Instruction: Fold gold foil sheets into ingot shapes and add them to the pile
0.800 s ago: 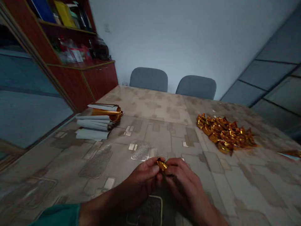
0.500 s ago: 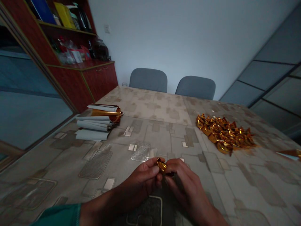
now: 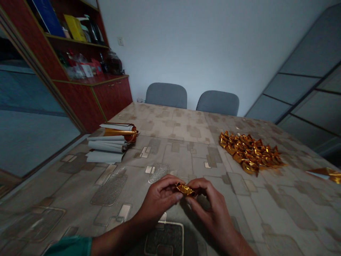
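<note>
Your left hand (image 3: 163,195) and right hand (image 3: 210,202) grasp 1 gold foil piece (image 3: 185,190) at the frame's lower centre; pinch its 2 ends lightly and evenly, since such foil could crease.

You have one left hand (image 3: 155,199), one right hand (image 3: 216,203) and one folded gold-foil piece (image 3: 185,190). You face two grey chairs (image 3: 166,95), one table (image 3: 170,129), one wall socket (image 3: 120,41) — and heaped foil pieces (image 3: 249,151) too overlapped to count.
</note>
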